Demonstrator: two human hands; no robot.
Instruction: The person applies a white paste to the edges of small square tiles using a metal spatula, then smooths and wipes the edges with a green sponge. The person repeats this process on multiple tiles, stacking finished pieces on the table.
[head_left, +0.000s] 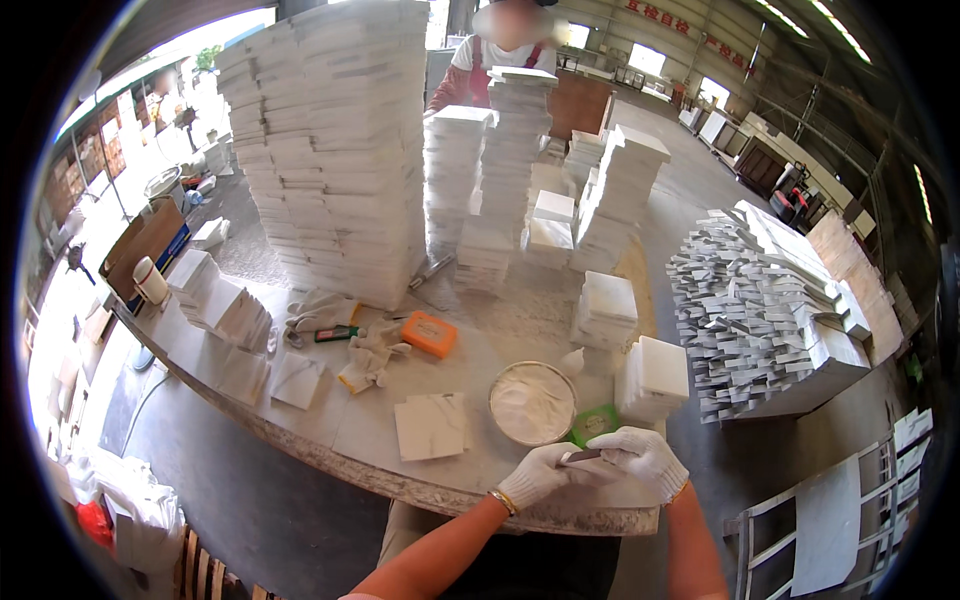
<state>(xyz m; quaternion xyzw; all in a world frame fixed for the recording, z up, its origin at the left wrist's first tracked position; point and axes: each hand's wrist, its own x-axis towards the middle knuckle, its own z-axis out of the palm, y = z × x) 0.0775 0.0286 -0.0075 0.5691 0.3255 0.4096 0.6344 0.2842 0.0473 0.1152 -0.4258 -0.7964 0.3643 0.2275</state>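
Both my hands wear white knit gloves and meet at the table's near edge. My left hand (537,474) is closed on the left side of a small white marble tile (592,474). My right hand (645,462) is closed at the other side, around a thin dark flat strip (581,456) that lies over the tile's upper edge. The strip's kind is too small to make out, and the fingers hide part of it. Just beyond the hands are a round bowl of white powder (532,402) and a bright green flat object (595,425).
White tile stacks (652,380) stand right of the bowl; a tall stack (330,160) rises at the back left. Loose tiles (431,428), an orange box (430,334) and spare gloves (370,358) lie leftward. Another person (500,60) stands behind the stacks. A pallet of strips (740,310) is at right.
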